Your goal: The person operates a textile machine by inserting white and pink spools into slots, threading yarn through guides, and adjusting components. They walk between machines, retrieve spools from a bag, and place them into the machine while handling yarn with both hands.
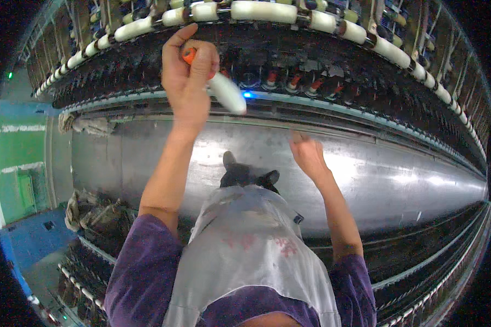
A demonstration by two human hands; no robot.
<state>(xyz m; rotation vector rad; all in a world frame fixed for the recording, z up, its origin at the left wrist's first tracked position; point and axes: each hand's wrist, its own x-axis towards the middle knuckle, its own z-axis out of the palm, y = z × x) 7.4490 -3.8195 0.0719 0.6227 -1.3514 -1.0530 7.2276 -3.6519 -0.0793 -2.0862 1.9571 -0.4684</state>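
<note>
My left hand [188, 73] is closed around a yarn bobbin [227, 94], raised in front of the spinning machine. The bobbin has an orange tube end [189, 55] by my thumb and white yarn wound along its lower part, tilted down to the right. My left index finger stretches up near the white rollers [204, 12]. Lower and to the right, my right hand [308, 155] is in the air over the aisle, its fingers curled together and blurred at the tips. Whatever it may hold there is hidden.
A row of spindles with reddish tubes [294, 82] runs behind the machine's front rail [365, 106], where a blue light [247, 94] glows. Grey floor [267, 141] lies below. Another machine [420, 267] stands close behind me; bundled cloth [95, 212] sits at the left.
</note>
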